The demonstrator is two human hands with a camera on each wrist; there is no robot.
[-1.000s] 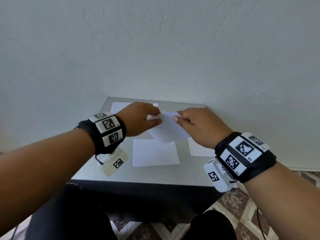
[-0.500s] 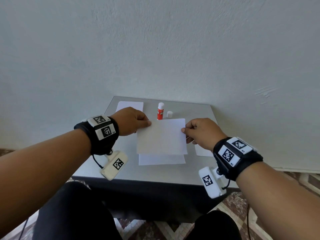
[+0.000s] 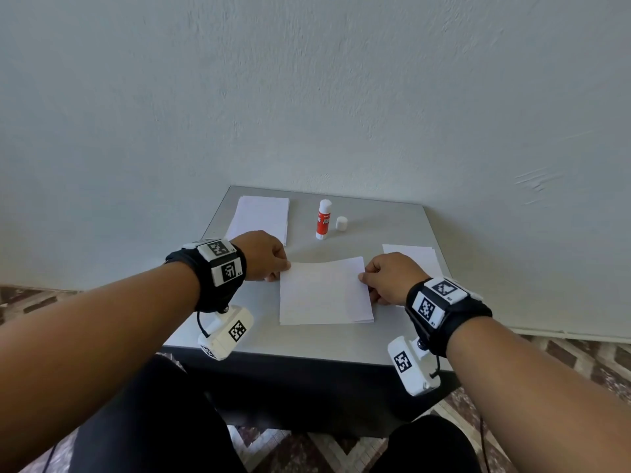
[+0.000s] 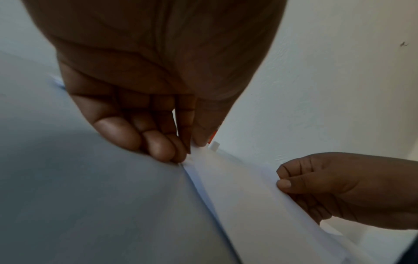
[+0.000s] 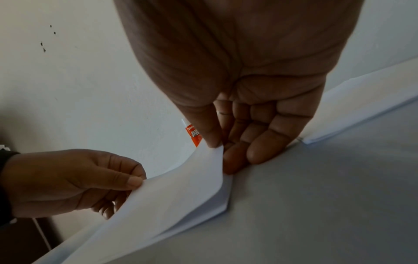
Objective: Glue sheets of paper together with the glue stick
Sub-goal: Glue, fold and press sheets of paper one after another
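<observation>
A white top sheet (image 3: 324, 290) lies over a second sheet on the grey table (image 3: 307, 339); its far edge is still lifted. My left hand (image 3: 266, 256) pinches the sheet's far-left corner between thumb and fingers (image 4: 181, 153). My right hand (image 3: 392, 278) pinches the far-right corner (image 5: 217, 144). The lower sheet (image 5: 217, 205) peeks out beneath, its edges nearly matching the top one. An uncapped red and white glue stick (image 3: 323, 220) stands upright behind the sheets, with its white cap (image 3: 341, 223) beside it.
A stack of white paper (image 3: 261, 218) lies at the far left of the table, another stack (image 3: 415, 259) at the right edge behind my right hand. A pale wall (image 3: 307, 97) rises right behind the table. My knees sit below the front edge.
Both hands carried the sheet from mid-air toward me and down onto the lower sheet. The glue stick and cap came into sight behind it.
</observation>
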